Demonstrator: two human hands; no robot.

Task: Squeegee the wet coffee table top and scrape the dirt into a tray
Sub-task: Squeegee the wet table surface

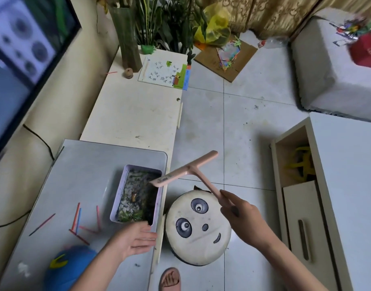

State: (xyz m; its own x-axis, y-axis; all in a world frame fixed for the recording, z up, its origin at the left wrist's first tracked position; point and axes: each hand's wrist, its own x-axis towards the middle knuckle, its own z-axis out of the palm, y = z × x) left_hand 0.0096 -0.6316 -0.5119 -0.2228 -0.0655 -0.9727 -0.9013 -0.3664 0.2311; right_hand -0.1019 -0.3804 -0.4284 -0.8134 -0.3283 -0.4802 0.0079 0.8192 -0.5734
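A person's right hand grips the handle of a pink squeegee, fingers curled round its lower end, and holds the tool tilted in the air with one end of the blade over the right rim of a lavender tray. The tray stands on the grey counter near its right edge and holds dark water, grit and green scraps. The left hand lies relaxed at the tray's near wall, its fingers straight and holding nothing; whether it touches the tray cannot be told. Coloured sticks lie on the counter left of the tray, a blue ball sits at the near corner, and a panda-faced stool stands on the floor just beside the counter, under the squeegee's handle. The step in hand looks to be the emptying of the blade into the tray. The next move likely calls for the blade's edge to be drawn or tapped against the rim so the dirt drops inside, the left hand steadying the tray, then for the blade to go flat to the wet top, clear of the sticks
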